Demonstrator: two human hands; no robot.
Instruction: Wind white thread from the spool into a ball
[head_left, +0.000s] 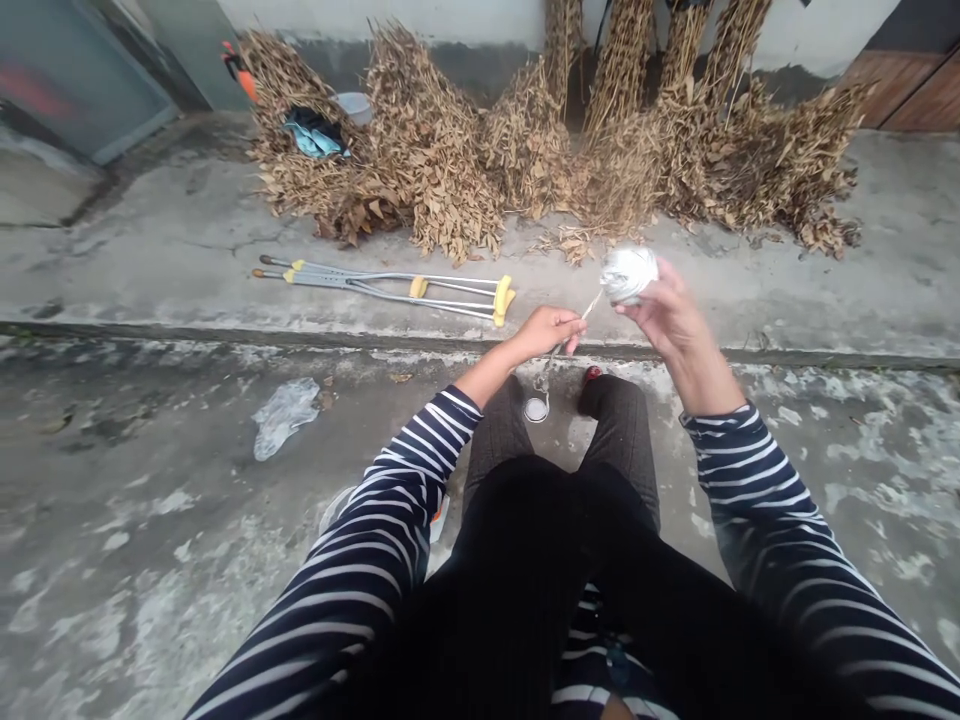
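Observation:
My right hand (671, 310) holds up a white ball of string (628, 275), its fingers wrapped round the right and lower side. A strand of string (592, 306) runs from the ball down to my left hand (551, 332), which pinches it between thumb and fingers. Below that hand the string hangs loosely between my knees. Its lower end reaches a small round white object (536, 409) on the ground, whose kind I cannot make out.
A pair of crutches (390, 285) lies on the raised concrete ledge (187, 270). Dried plant bundles (442, 150) lean along the wall, with a blue and black cloth (319, 135) and a pale basin (354, 107) among them. A clear plastic bag (285, 415) rests on the lower ground.

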